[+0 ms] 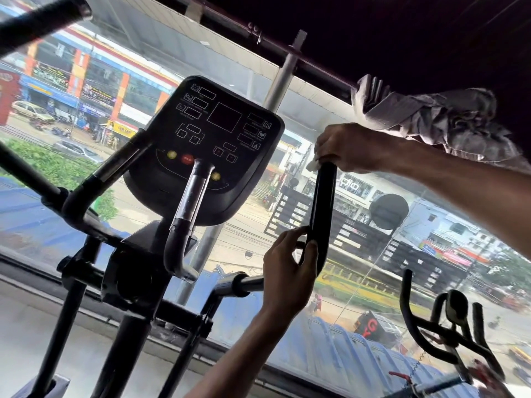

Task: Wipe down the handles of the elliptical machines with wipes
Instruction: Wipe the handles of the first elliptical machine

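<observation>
Handle in work: the black upright handle stands right of the middle of the frame, just beside the console.
Wipe: a small white wipe shows at the top end of this handle, mostly hidden under the fingers.
Right hand: the right hand is curled round the top of the handle and presses the wipe on it.
Left hand: the left hand grips the lower part of the same handle, thumb on one side and fingers on the other. I judge that it steadies the handle.
Done so far: the wipe is at the top end only. No wet trace is visible, so I cannot tell if the length below is cleaned.
Left to do: probably the rest of this handle, the curved inner grip at the centre, the bent grip at the left, and the long bar in the upper left corner.
Other machines: handlebars of another machine are at the lower right, with no hand on them.
Behind: a large window looks on a street.
</observation>
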Demonstrator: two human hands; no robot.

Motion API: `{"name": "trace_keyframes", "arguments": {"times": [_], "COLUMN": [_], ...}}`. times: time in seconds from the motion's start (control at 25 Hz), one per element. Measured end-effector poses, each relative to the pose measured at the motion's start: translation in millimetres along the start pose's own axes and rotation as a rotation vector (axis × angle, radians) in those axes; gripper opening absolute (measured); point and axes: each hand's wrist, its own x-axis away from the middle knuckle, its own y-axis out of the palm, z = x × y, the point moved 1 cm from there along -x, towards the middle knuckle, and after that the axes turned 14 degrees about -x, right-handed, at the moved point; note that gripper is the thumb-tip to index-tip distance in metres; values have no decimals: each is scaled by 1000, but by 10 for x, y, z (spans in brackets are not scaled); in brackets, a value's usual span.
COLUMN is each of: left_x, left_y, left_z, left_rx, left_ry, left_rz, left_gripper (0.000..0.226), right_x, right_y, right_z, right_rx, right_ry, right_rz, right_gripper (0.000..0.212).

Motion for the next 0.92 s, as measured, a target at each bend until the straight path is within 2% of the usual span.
{"name": "trace_keyframes", "arguments": {"times": [0.16,0.32,0.48,0.6,0.76,0.92], "left_x": [-14,-1,11,-6,-15,-11], "left_y": [-26,-43,-51,-38,-55,-94], "left_z": [12,66,79,76,78,98], "left_rx": [-24,-45,-56,-89,-117,-129], "left_ry": [5,-8,-8,-18,-37,-39], "left_rz": [8,-1,2,4,-18,-46], "left_gripper": [25,23,23,23,23,23], "right_x": [287,213,199,294,457,669], "right_y": [240,200,196,293,496,703], "right_z": [-127,194,248,83,-168,-447], "right_rx": [-64,67,53,-12,-170,-230], "right_ry": [-145,-13,188,232,262,285], "right_rz": [86,310,473,513,715,748], "right_gripper": [14,24,22,24,19,20]}}
